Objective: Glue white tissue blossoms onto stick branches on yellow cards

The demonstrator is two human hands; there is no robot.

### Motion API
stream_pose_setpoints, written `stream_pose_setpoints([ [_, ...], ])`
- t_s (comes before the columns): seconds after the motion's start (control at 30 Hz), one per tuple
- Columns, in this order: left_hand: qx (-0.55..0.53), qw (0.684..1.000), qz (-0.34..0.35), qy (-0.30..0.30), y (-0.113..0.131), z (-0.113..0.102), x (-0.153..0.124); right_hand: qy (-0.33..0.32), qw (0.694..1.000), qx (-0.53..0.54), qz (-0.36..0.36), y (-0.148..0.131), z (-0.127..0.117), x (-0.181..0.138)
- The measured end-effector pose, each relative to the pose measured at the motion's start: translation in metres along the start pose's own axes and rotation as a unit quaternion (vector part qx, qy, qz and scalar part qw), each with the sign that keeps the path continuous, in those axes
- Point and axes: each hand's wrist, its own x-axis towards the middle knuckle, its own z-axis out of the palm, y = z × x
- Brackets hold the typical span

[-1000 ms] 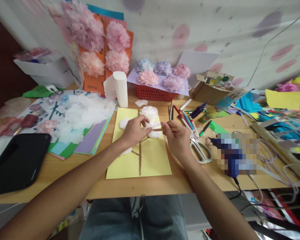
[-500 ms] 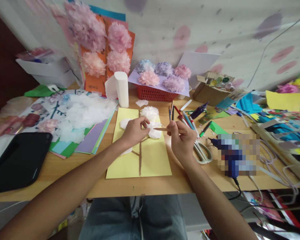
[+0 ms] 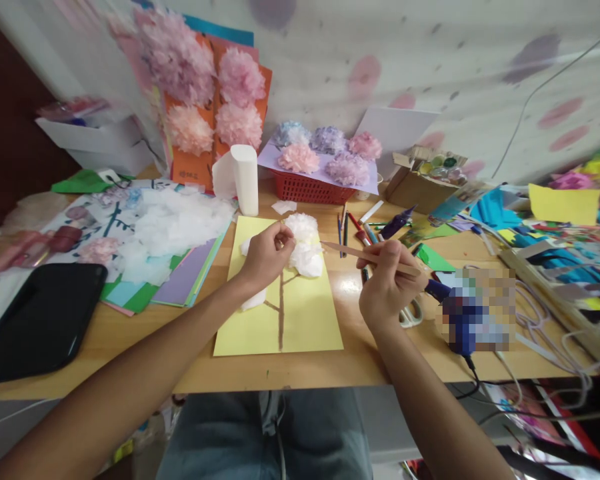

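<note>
Grasping the stick (image 3: 349,250) is your right hand (image 3: 389,283); left hand (image 3: 267,259), I cannot tell. Upper flower (image 3: 301,225) looks fluffed, smooth paper (image 3: 254,300) not.

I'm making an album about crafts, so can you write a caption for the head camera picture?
Right hand holding a brown stick, left hand by white puffs on yellow paper.

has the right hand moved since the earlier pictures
Yes. Judged against the yellow sheet, which lies nearly unchanged in view, the right hand has moved right, farther from the sheet's right edge, carrying the wooden stick with it.
</note>
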Motion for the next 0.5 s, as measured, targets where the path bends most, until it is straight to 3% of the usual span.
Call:
stream_pose_setpoints([
  [0.2,-0.059,0.997,0.025,0.042,0.002,-0.005,0.001,0.026,1.000,0.007,0.014,-0.001,0.000,0.004],
  [0.37,-0.116,0.990,0.082,-0.015,0.007,-0.004,-0.003,0.021,1.000,0.000,0.019,-0.002,0.001,0.003],
  [0.5,-0.116,0.989,0.075,-0.055,0.012,-0.002,-0.006,-0.003,1.000,-0.008,0.011,-0.003,-0.001,0.002],
])
